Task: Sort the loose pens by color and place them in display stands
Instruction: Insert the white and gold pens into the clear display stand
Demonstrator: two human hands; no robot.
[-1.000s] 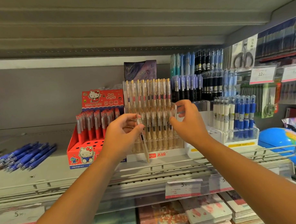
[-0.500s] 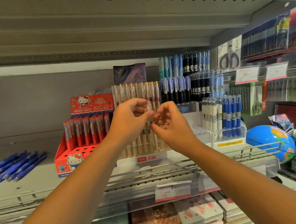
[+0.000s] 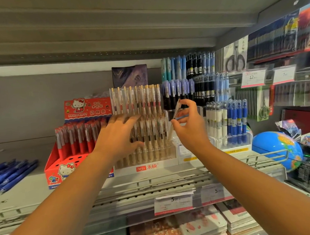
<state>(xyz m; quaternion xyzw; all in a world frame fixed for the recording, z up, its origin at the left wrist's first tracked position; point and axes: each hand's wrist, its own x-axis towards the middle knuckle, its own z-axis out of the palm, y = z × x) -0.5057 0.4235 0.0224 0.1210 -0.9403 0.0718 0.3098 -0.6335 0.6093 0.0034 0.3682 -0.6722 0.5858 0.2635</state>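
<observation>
1. Item under handling: one slim clear-barrelled pen (image 3: 175, 111) with a gold clip. It is off the shelf, tilted with its top leaning right, at the right edge of the clear tiered plastic display stand (image 3: 147, 167) marked "hesu". Its lower tip is just above the stand's right front corner.
2. Right hand (image 3: 190, 128): thumb and curled fingers pinch the pen at mid-barrel, to the right of the stand.
3. Left hand (image 3: 119, 136): fingers spread and relaxed, holding nothing, in front of the stand's left half. The fingertips are blurred; contact with the racked pens cannot be confirmed.
4. Stand contents: two rows of upright clear pens with gold clips (image 3: 143, 100), the back row higher than the front.
5. Left of the stand, touching it: a red cardboard Hello Kitty display box (image 3: 87, 106) holding upright red pens (image 3: 77, 136), with open holes in its front row.
6. Well left of the stand: a loose pile of dark blue pens (image 3: 13, 172) lying flat on the grey metal shelf (image 3: 26, 190).
7. Right of the stand: a clear rack of white and blue capped pens (image 3: 226, 122); beyond it, a blue globe (image 3: 274, 148).
8. Below the stand, on the shelf edge: a white price label (image 3: 173, 203) reading "5".
</observation>
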